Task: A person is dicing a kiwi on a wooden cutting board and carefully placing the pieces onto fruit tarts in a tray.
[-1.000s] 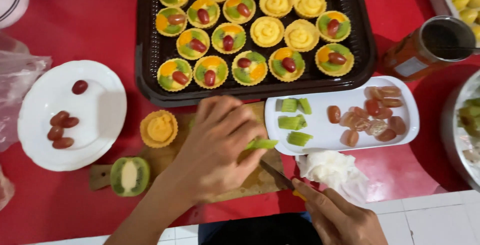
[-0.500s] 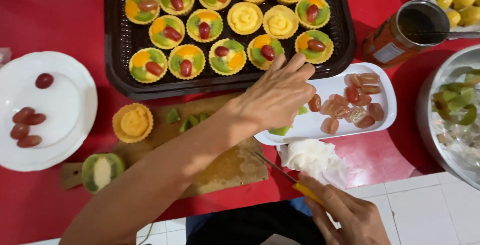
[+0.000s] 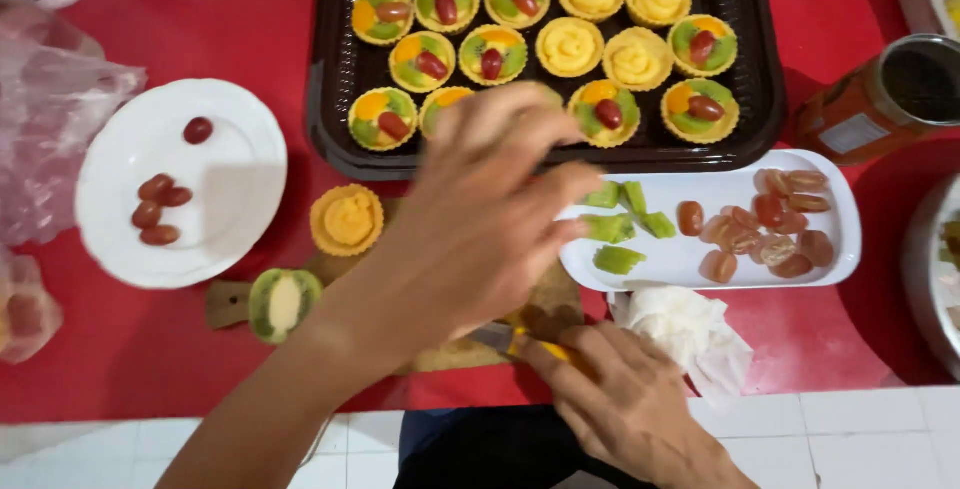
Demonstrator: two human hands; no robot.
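Your hands over the cutting board

Your left hand hovers, fingers loosely spread, beside the kiwi slices on the white tray. Your right hand grips a yellow-handled knife.

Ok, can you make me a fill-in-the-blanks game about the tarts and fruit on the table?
1. The round white plate holds five whole ____.
2. The halved kiwi lies on the wooden ____.
3. The right hand grips a knife with a ____ handle.
4. The fruit tarts sit in a ____ tray.

Missing words: grapes; cutting board; yellow; black
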